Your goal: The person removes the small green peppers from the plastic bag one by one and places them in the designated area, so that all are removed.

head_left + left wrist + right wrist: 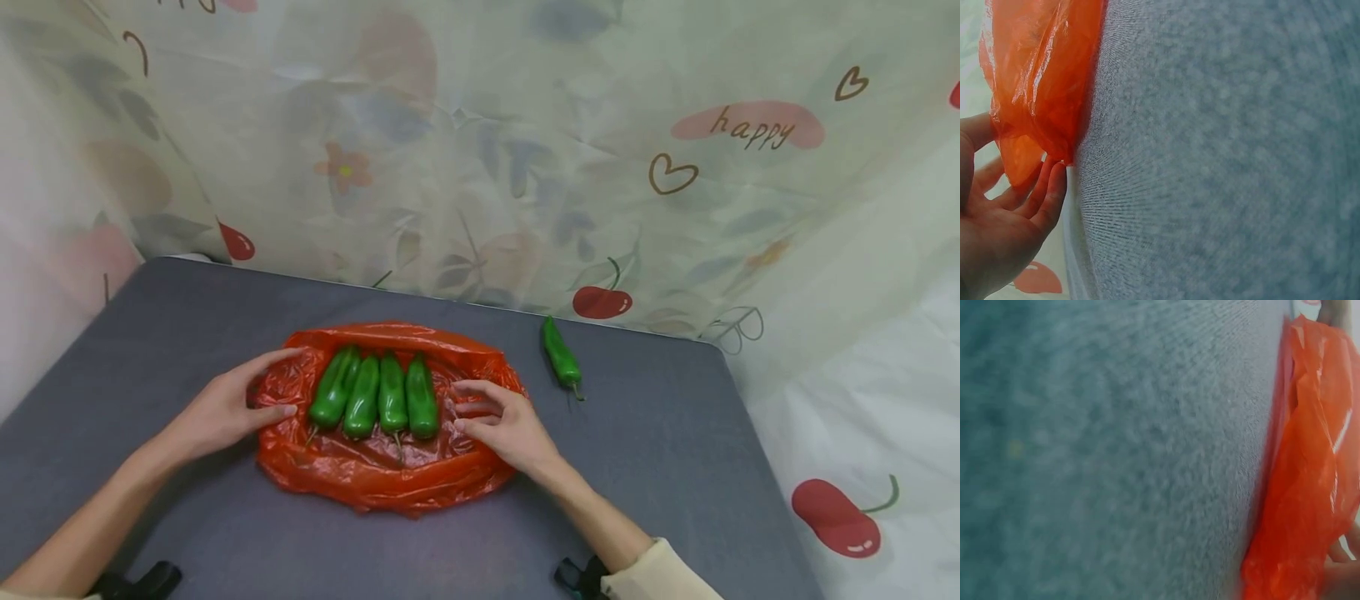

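Observation:
Several green peppers [362, 398] lie side by side, stems toward the near edge, on a red plastic bag [427, 487] whose rim is spread around them. At the bag's left end, my left hand [219, 412] touches the plastic with thumb and fingers apart. The left wrist view shows that hand [1007, 219] with relaxed fingers against the end of the bag [1041, 75]. My right hand [513, 425] is over the bag's right side, fingers loosely bent, holding no pepper. The right wrist view shows the bag's side [1304, 487] and only part of a hand [1341, 578].
A single green pepper [561, 354] lies apart on the grey table [637, 433], right of the bag near the far edge. Behind the table hangs a patterned curtain [480, 167] with cherries, hearts and lettering.

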A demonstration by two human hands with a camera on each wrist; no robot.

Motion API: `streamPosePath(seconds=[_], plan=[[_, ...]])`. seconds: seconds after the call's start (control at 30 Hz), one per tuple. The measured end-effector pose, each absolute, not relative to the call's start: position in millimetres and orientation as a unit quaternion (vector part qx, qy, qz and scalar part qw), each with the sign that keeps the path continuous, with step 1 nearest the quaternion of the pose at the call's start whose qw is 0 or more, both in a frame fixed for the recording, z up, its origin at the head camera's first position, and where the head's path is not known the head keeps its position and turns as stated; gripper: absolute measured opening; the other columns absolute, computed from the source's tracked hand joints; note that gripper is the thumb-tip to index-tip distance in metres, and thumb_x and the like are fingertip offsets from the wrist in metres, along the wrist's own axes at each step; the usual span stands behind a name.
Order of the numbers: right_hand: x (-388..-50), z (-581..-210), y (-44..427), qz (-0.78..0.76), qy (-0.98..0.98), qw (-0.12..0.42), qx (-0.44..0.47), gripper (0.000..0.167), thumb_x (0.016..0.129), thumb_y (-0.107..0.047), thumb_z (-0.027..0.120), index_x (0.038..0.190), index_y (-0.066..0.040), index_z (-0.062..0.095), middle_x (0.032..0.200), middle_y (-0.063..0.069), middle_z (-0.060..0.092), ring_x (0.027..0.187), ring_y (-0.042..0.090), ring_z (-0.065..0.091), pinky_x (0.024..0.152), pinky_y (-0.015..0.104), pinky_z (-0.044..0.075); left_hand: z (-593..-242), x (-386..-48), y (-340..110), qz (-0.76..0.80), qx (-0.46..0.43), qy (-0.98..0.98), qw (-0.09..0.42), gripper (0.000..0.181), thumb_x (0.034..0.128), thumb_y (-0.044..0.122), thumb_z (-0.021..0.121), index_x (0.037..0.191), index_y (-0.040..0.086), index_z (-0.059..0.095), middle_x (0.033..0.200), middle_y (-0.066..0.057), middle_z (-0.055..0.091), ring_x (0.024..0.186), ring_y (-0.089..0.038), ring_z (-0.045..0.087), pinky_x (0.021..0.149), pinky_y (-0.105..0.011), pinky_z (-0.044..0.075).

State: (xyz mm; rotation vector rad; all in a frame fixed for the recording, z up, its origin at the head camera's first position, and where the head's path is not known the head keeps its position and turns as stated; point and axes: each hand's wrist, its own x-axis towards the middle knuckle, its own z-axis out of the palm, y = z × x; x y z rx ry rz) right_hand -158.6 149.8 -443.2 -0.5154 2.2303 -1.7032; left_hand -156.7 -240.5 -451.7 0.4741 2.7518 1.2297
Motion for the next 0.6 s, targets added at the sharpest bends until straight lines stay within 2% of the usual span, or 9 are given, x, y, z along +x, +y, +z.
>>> streamPosePath(seconds=[0.17, 0.43, 0.6], plan=[[-161.6, -448.3, 141.2, -0.553, 0.800, 0.138, -0.186, 0.051, 0.090, -0.011, 0.075, 0.138, -0.008, 0.058, 0.134, 0.014, 0.060, 0.110, 0.032, 0.065, 0.078, 0.027, 0.056, -452.4, -157.4, -239.8, 0.401, 0.157, 0.901, 0.045, 0.073, 0.0894, 0.030, 0.076, 0.151, 0.014, 0.041, 0.139, -0.021, 0.052, 0.116, -0.034, 0.058, 0.086, -0.035, 0.052], [-166.1, -449.9, 128.8, -0.513, 0.826, 0.124, -0.198, 0.053, 0.090, -0.012, 0.074, 0.140, -0.013, 0.058, 0.136, 0.008, 0.059, 0.115, 0.027, 0.061, 0.082, 0.027, 0.054, -451.9, -159.1, -239.3, 0.412, 0.156, 0.896, 0.049, 0.076, 0.0895, 0.029, 0.076, 0.153, 0.014, 0.037, 0.139, -0.022, 0.052, 0.115, -0.034, 0.058, 0.084, -0.027, 0.051], [-165.1, -452.3, 125.2, -0.476, 0.846, 0.140, -0.193, 0.057, 0.090, -0.022, 0.075, 0.143, -0.021, 0.055, 0.139, 0.003, 0.057, 0.104, 0.019, 0.066, 0.078, 0.025, 0.054, -451.9, -157.3, -240.3, 0.408, 0.158, 0.898, 0.046, 0.075, 0.0897, 0.028, 0.076, 0.152, 0.012, 0.038, 0.137, -0.021, 0.054, 0.113, -0.032, 0.059, 0.083, -0.027, 0.051]])
